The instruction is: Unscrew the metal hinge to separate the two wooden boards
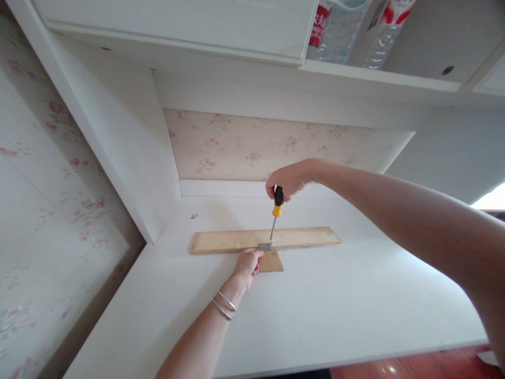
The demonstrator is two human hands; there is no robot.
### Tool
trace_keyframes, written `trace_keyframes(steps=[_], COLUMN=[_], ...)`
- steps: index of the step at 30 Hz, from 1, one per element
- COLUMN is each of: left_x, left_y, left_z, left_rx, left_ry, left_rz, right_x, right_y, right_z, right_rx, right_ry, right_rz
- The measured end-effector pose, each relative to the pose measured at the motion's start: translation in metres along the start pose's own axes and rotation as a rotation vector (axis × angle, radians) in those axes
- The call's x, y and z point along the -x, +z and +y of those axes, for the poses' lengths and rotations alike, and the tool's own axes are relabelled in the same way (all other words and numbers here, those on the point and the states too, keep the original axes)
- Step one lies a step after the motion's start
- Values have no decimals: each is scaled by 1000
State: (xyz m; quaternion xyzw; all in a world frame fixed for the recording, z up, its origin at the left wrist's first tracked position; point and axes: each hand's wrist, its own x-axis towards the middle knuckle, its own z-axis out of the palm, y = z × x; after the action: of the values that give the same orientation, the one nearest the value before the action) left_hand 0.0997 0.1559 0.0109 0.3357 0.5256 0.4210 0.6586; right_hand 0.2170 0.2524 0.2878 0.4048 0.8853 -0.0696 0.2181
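Right hand (287, 180) around screwdriver (275, 216), tip seemingly on small bracket (265, 246).

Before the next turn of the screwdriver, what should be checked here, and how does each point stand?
1. Right hand grips the screwdriver handle: ok.
2. Tip sits on the metal bracket: ok.
3. Tip seated in a screw head: cannot tell.
4. Left hand steadies the small wood piece: ok.
5. Long wood strip lies flat on the white desk: ok.
6. Shaft upright: not ok, slightly tilted.
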Motion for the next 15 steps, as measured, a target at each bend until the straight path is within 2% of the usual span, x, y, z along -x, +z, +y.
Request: trace_keyframes(steps=[5,8,11,13,15], left_x=[3,4,2,0,-3], left_y=[1,1,1,1,1], left_z=[1,0,-6,-10,-13], left_rx=[-68,-116,-197,-262,-307], left_ry=[20,49,106,148,170], left_rz=[3,-2,-7,-6,2], right_x=[21,40,58,69,77], right_y=[5,21,54,85,125], right_z=[19,30,40,46,52], right_rx=[-96,-183,-279,-391,-595], right_ry=[27,80,143,177,226], right_rz=[130,208,322,415,504])
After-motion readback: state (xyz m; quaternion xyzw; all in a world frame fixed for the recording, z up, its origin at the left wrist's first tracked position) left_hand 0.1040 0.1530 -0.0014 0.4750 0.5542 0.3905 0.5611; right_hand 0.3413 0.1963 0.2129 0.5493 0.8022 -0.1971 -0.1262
